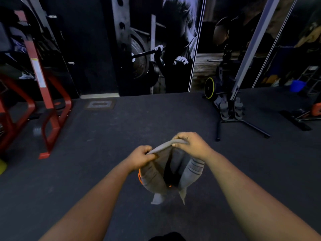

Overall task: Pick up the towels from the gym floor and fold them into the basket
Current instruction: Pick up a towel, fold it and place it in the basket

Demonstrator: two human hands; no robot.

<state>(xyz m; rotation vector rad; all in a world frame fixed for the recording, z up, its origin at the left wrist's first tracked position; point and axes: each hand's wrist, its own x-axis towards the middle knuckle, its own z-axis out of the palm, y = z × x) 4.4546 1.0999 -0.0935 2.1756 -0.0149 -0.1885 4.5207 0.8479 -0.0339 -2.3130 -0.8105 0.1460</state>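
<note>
Fingers [149,154] of our left hand [141,158] and of our right hand [192,143] curl round the top edge of a grey striped towel [191,171], pinching it taut between them. Below them it sags doubled above the dark floor [104,136], with an orange rim [139,177] showing beneath.

Your left hand [142,156] and right hand [189,144] each pinch the grey towel's [192,173] top edge, stretched between them. It hangs folded below both hands, above dark floor [86,171].

Two bare forearms — no sleeves; left hand [142,157], right hand [192,145].
</note>
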